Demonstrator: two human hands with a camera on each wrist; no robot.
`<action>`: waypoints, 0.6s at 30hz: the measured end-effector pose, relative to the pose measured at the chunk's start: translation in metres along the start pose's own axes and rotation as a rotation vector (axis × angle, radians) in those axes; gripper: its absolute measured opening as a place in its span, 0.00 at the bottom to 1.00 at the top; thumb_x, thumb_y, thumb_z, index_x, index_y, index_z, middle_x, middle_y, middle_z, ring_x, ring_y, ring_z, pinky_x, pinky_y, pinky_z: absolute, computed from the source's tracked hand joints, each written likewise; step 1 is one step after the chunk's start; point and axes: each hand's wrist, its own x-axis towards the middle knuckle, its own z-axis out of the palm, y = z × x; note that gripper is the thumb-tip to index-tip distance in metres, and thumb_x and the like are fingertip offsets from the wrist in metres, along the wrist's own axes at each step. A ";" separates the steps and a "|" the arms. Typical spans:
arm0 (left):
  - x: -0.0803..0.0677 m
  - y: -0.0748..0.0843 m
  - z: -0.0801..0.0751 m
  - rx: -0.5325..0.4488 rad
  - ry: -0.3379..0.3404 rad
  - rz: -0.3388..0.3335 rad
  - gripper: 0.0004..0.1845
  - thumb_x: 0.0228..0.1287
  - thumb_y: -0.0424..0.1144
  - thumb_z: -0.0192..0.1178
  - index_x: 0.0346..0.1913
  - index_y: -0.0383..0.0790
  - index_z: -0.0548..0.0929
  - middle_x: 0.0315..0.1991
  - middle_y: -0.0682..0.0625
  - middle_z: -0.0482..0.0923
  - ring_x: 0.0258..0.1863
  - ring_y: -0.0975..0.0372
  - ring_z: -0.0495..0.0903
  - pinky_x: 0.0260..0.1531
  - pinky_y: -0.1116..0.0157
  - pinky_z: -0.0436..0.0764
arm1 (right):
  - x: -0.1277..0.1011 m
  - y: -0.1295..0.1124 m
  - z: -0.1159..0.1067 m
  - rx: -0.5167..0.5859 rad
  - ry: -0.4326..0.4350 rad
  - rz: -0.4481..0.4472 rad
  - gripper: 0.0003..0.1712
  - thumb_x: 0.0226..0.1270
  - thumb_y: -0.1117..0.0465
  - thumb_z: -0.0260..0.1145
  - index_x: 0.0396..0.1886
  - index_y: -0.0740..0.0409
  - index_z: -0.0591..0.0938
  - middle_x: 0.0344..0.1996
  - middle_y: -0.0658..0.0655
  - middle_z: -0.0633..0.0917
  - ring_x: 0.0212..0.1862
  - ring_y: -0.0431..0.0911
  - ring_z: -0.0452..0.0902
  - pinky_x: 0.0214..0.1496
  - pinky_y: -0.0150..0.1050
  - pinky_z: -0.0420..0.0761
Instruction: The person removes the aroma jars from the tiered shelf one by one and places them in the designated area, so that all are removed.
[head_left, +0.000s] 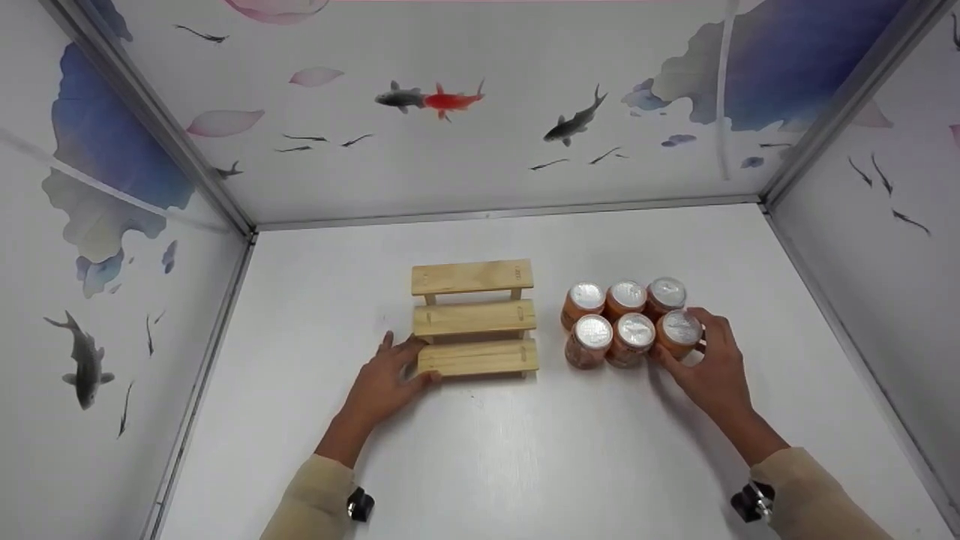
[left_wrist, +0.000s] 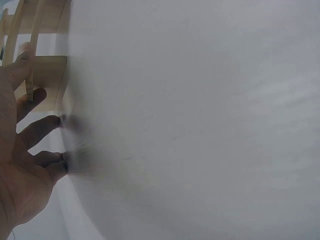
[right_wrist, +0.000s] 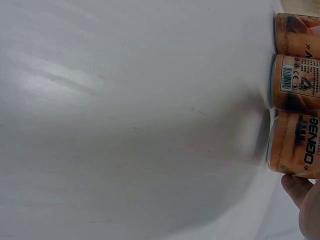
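Observation:
A three-step wooden rack [head_left: 474, 318] stands mid-table in the head view, its slats rising toward the back. My left hand [head_left: 386, 381] holds the left end of its lowest slat between thumb and fingers. In the left wrist view, some fingers of that hand [left_wrist: 25, 175] reach down to the table. Several orange cans [head_left: 634, 330] with silver lids stand upright in two rows right of the rack. The front-right can [head_left: 681, 330] is gripped by my right hand [head_left: 712, 367], thumb in front and fingers round its far side. Printed labels show on the front cans [right_wrist: 299, 82] in the right wrist view.
The white tabletop [head_left: 480, 450] is bounded by printed panels, with a back wall [head_left: 495, 165] and side walls [head_left: 885, 225] meeting at metal edge strips [head_left: 487, 215]. A narrow gap separates the rack from the cans.

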 end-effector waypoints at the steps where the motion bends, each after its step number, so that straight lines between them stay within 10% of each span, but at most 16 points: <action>1: 0.000 0.001 0.000 0.002 -0.002 -0.001 0.42 0.72 0.71 0.65 0.81 0.54 0.77 0.83 0.48 0.71 0.88 0.35 0.56 0.76 0.28 0.71 | -0.001 0.000 0.000 0.002 -0.006 0.006 0.49 0.57 0.66 0.89 0.74 0.66 0.73 0.61 0.69 0.78 0.62 0.61 0.83 0.54 0.07 0.67; 14: 0.000 0.003 -0.003 -0.001 -0.013 -0.004 0.42 0.73 0.70 0.66 0.82 0.53 0.76 0.83 0.47 0.71 0.88 0.36 0.55 0.77 0.30 0.70 | -0.005 0.005 0.002 -0.022 -0.046 -0.004 0.48 0.59 0.67 0.87 0.75 0.67 0.71 0.63 0.69 0.78 0.68 0.61 0.80 0.59 0.06 0.63; 18: 0.000 0.002 -0.002 0.005 -0.013 -0.010 0.42 0.73 0.71 0.65 0.82 0.54 0.75 0.83 0.48 0.71 0.88 0.36 0.56 0.77 0.30 0.70 | -0.005 0.005 0.002 -0.043 -0.054 0.012 0.48 0.60 0.65 0.87 0.76 0.66 0.71 0.63 0.68 0.78 0.69 0.59 0.80 0.61 0.18 0.78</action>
